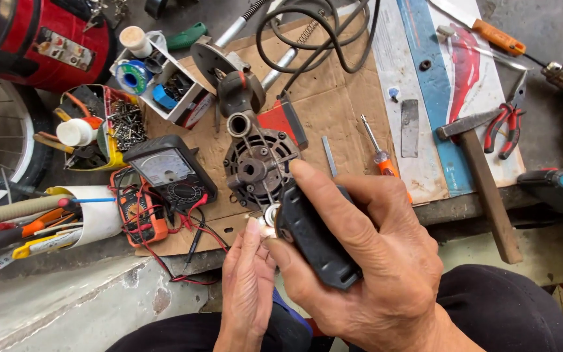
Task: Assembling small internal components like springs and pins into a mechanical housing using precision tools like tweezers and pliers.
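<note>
Both hands (333, 261), black part (311, 238) gripped between

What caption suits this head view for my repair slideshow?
Right hand grips a black housing while left hand pinches its metal end.

An analog meter (171, 171) is lying left of centre, showing a pale rectangular dial face in a black case. A rectangular label (65, 49) with small pictures is sitting on a red cylinder (53, 45) at upper left. A white and blue printed sheet (425, 85) with a red shape is lying at upper right.
</note>
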